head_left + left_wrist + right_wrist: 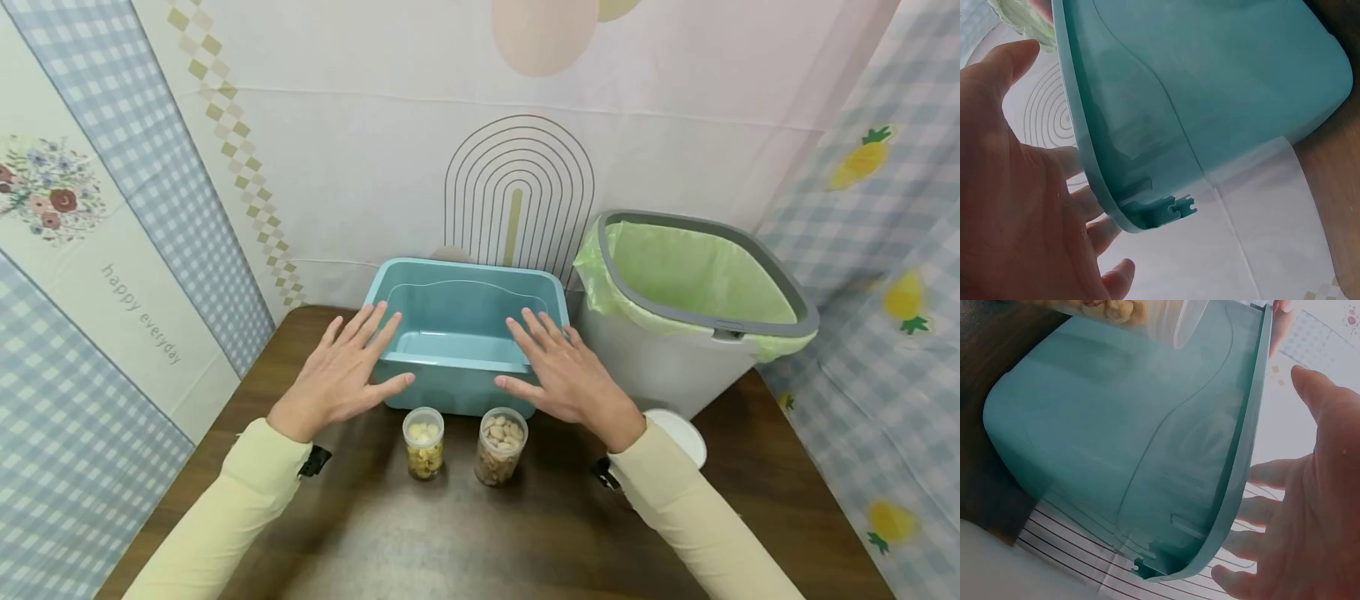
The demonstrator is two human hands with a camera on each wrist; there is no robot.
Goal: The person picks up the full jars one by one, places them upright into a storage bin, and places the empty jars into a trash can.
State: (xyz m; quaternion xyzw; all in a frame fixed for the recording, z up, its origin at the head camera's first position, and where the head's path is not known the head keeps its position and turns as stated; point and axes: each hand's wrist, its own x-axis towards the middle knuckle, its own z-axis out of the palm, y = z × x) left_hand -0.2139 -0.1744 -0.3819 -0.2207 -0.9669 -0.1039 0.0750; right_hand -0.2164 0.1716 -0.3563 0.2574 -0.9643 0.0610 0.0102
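A teal plastic basin [457, 387] stands against the wall cloth. My left hand [337, 375] hovers over the left end of its front rim, palm down, fingers straight and spread. Over the right end, my right hand [566, 375] mirrors it, also spread and holding nothing. Both wrist views show fingers overlapping the basin rim [1082, 134]. Below the hands, between the wrists, stand two clear jars. The left jar [424, 454] holds yellowish pieces with paler ones on top; the right jar [497, 462] is filled with pale tan nuts.
To the right of the basin is a tall white bin [637, 354] with a grey rim and a green liner bag. A round white object [681, 435] lies by its foot, partly behind my right sleeve. Patterned cloths hang around the dark wooden table [420, 542].
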